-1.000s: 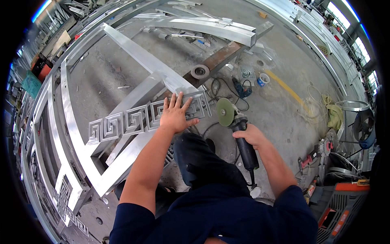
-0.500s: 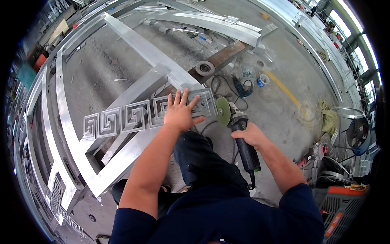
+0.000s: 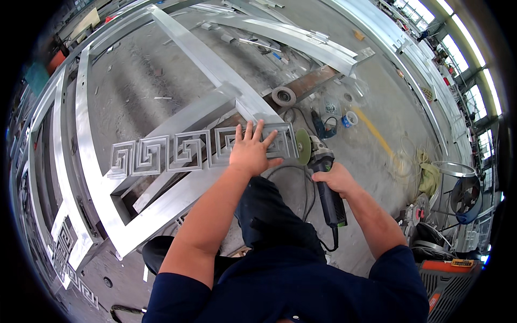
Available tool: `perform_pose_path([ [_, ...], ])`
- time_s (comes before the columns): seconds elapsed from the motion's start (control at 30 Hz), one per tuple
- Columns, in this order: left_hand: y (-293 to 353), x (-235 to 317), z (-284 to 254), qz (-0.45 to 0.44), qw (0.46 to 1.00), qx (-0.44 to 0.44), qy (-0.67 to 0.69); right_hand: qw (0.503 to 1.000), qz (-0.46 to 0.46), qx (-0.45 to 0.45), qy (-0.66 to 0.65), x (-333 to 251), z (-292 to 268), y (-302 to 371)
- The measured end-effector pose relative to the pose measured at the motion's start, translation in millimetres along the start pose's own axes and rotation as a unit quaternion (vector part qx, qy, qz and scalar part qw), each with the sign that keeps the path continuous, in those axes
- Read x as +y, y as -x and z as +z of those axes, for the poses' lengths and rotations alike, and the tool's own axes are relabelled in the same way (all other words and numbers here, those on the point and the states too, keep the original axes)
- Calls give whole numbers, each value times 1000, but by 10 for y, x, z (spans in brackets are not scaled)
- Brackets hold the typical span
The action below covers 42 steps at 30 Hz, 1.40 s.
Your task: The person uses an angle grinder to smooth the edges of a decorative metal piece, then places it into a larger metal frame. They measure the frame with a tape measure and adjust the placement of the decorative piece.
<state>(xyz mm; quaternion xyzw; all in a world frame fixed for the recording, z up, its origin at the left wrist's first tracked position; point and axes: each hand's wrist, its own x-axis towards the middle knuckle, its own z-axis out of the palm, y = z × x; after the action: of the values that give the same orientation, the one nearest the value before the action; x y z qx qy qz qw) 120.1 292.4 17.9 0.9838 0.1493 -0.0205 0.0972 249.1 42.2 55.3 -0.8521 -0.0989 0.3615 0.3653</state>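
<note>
Resting the left hand (image 3: 251,153), spread wide, flat on the fretwork strip (image 3: 189,152), likely to steady it across the metal frame (image 3: 172,203), reaching toward the frame's right edge. Gripping the grinder (image 3: 329,202) with the right hand (image 3: 336,177) clamped round its body, seemingly for control, with the disc (image 3: 304,146) at the strip's right end; cannot tell if touching.

The grinder (image 3: 330,204) blocks the fretwork's (image 3: 207,144) right end; floor (image 3: 371,183) farther right leaves passing room.
</note>
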Motion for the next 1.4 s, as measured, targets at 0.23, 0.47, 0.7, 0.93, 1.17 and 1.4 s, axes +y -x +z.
perform_pose_path([
  [0.23, 9, -15, 4, 5, 1000, 10, 5, 997, -23, 26, 72, -240, -51, -255],
  [0.47, 21, -3, -7, 2, 1000, 12, 2, 998, -19, 9, 56, -538, -109, -330],
  [0.7, 1, 22, 19, -7, 1000, 4, -20, 994, 21, 11, 107, -195, -108, 86],
  [0.93, -221, 191, -6, -14, 1000, -7, 9, 998, -10, 15, 68, 527, -510, 603],
  [1.17, 88, -154, -192, -40, 999, -11, -22, 998, -27, 8, 57, 433, -918, 653],
  [1.4, 334, -460, -56, -84, 996, 19, -8, 997, -47, -48, 48, 209, -937, 455],
])
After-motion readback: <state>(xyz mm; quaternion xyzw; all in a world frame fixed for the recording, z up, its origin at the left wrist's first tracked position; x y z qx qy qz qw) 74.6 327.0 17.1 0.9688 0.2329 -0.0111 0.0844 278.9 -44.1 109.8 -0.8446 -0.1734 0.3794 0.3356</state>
